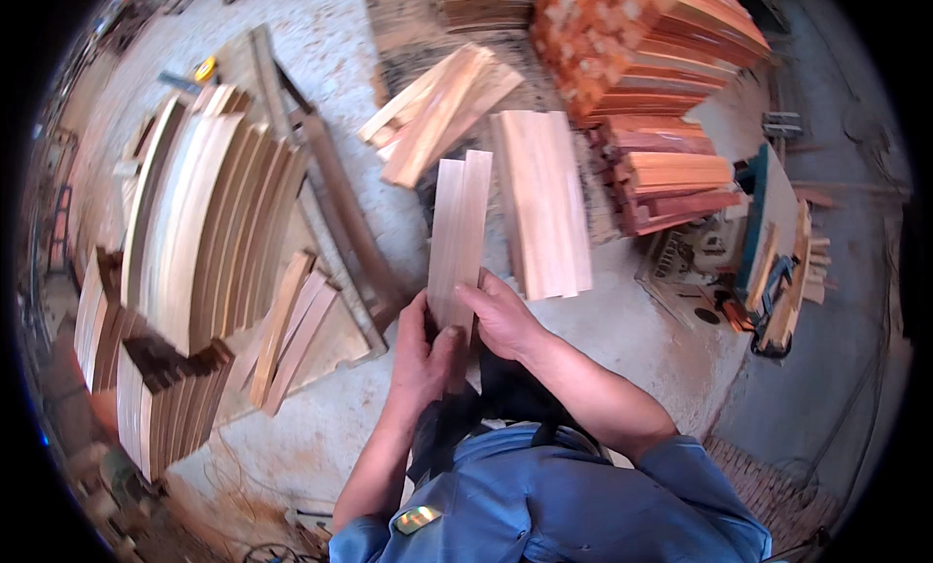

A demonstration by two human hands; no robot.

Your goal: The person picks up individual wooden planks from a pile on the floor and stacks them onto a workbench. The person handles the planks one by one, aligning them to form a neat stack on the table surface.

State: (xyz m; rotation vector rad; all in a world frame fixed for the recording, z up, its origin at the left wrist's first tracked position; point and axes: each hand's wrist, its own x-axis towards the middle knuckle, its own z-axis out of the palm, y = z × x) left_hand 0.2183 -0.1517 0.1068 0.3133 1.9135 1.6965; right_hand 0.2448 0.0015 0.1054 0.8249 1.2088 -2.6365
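Both hands grip a few long, pale wooden strips [455,223] side by side in front of my body, one strip reaching slightly farther than its neighbour. My left hand [424,354] wraps the near left edge, its thumb against the wood. On the right side, my right hand [496,312] is closed round the strips with its thumb lying across their face. Just beyond the right hand lies a stack of pale boards [542,204]. Farther off, several loose wooden pieces [442,111] lie crossed over one another.
On the left, a bench [345,340] bears a tall row of upright curved pieces [199,223] and a few leaning strips [292,335]. Reddish timber stacks [661,53] rise at the far right. A blue-edged machine table [768,213] with wood on it stands at right.
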